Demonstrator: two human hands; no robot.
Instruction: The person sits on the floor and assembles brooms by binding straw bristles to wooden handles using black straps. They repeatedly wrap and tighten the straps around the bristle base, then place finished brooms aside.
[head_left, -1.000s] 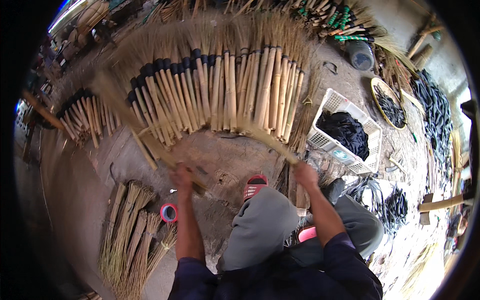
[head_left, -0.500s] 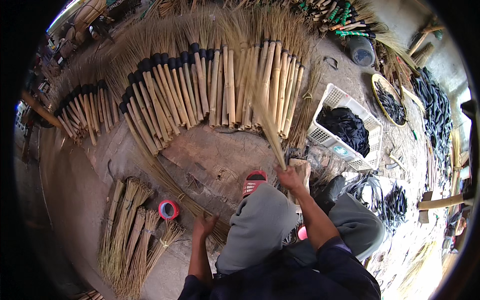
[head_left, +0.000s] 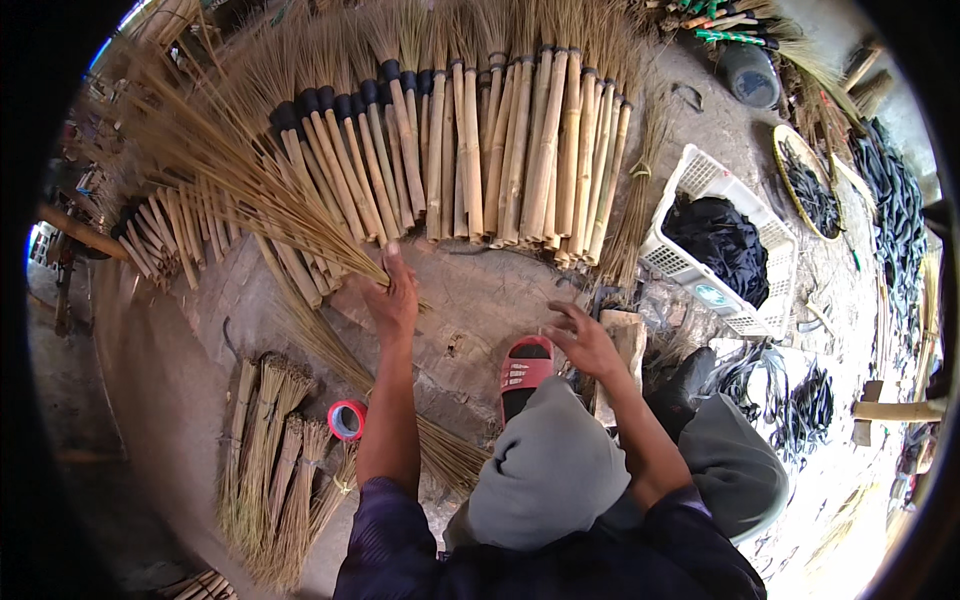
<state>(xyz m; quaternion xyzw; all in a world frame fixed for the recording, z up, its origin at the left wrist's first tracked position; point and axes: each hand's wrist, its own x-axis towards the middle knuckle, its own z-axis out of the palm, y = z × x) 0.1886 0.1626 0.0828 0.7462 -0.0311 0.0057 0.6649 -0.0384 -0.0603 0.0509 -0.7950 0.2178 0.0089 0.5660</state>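
My left hand (head_left: 393,292) grips the narrow end of a bundle of thin tan broom bristles (head_left: 262,205). The bristles fan out up and left, across the bamboo handles of several brooms. My right hand (head_left: 585,343) hangs over the floor beside my red sandal (head_left: 526,372), fingers spread and holding nothing. Below my left forearm, a long loose bundle of bristles (head_left: 445,452) lies on the ground, partly hidden by the arm and my knee. A red roll of tape (head_left: 347,420) rests left of that forearm.
Brooms with bamboo handles (head_left: 520,150) stretch in a row across the far side. Tied bristle bundles (head_left: 265,450) lie at the left. At the right are a white plastic crate (head_left: 690,265) of black strips, a round basket (head_left: 785,215) and a wooden block (head_left: 622,345).
The bristle bundle has passed from my right hand to my left and swung to the left. My left hand has risen off the ground bundle; my right hand has opened.
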